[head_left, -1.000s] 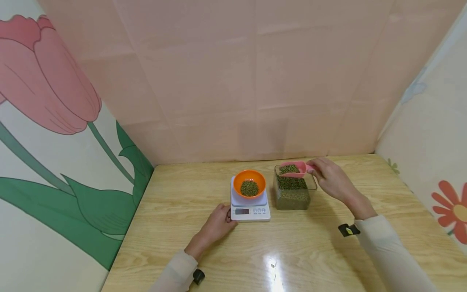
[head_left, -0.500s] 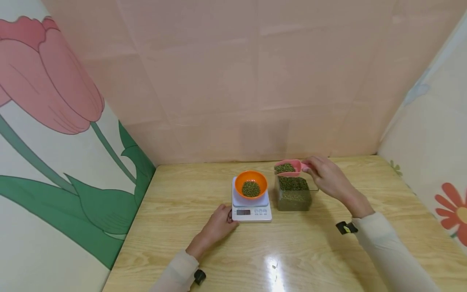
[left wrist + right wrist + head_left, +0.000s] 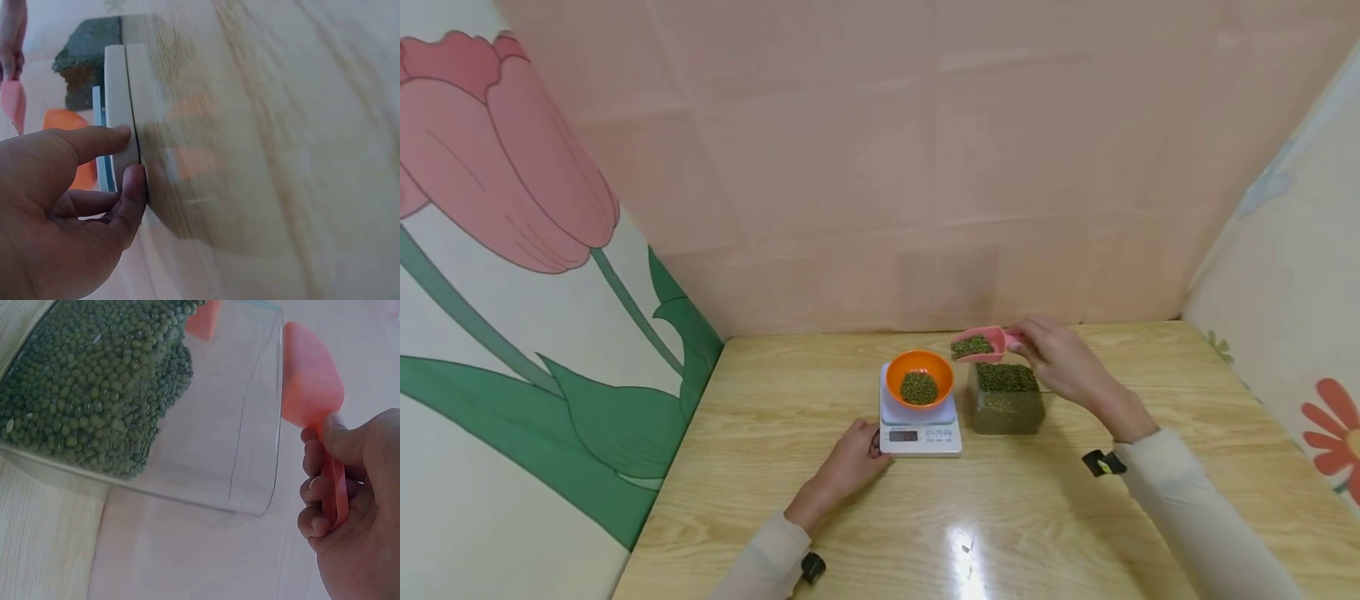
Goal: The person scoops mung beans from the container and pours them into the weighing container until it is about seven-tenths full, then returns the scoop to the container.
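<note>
My right hand (image 3: pixel 1067 367) grips the handle of a pink scoop (image 3: pixel 996 337) loaded with green mung beans. It holds the scoop in the air, between the orange bowl and the bean container and a little behind them. An orange bowl (image 3: pixel 895 379) with some mung beans in its bottom stands on a white kitchen scale (image 3: pixel 925 442). My left hand (image 3: pixel 850 462) holds the scale's front left corner, its thumb and curled fingers against the edge (image 3: pixel 119 87). The clear container (image 3: pixel 250 425) of mung beans (image 3: pixel 94 381) stands right of the scale. The display digits are unreadable.
A wooden table (image 3: pixel 760 392) bears all of this. A pink-covered wall (image 3: pixel 820 167) rises at its back edge, with flower-painted walls at left and right. Black straps (image 3: pixel 1103 463) sit at both wrists.
My right hand has moved the loaded scoop leftward, from above the container toward the orange bowl. My left hand has stayed at the scale's corner. The view has shifted slightly.
</note>
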A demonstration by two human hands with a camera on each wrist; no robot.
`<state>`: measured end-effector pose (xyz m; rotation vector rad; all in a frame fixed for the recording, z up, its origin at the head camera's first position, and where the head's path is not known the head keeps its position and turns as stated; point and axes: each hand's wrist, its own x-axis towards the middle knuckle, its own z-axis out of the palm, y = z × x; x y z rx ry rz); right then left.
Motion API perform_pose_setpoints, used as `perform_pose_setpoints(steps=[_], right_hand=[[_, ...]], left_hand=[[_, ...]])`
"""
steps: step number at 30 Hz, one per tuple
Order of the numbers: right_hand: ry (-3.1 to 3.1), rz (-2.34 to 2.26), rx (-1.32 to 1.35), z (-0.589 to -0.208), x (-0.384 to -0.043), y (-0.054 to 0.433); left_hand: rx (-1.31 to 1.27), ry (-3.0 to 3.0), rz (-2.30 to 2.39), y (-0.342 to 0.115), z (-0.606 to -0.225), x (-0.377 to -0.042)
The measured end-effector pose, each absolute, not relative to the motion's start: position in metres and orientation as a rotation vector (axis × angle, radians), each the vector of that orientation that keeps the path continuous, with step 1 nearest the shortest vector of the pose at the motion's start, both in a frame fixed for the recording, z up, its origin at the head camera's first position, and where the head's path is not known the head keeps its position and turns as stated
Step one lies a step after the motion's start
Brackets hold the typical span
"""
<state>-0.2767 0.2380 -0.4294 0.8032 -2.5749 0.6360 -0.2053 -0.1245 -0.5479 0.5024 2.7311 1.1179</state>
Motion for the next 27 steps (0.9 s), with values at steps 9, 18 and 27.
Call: perform_pose_setpoints(steps=[9,18,27], right_hand=[[-2.593,0.656,0.839,-0.431,-0.278,0.229],[-2.567,0.633,0.882,-0.432,-0.279,0.219],[-2.554,0.602,0.929,-0.438,-0.283,0.211]], left_hand=[[0.509,2.726,1.133,-0.124,-0.549,-0.206],[0.508,2.753,1.099,-0.122,-0.549,-0.206],[0.500,2.762,1.086,-0.123,-0.550,-0.206]])
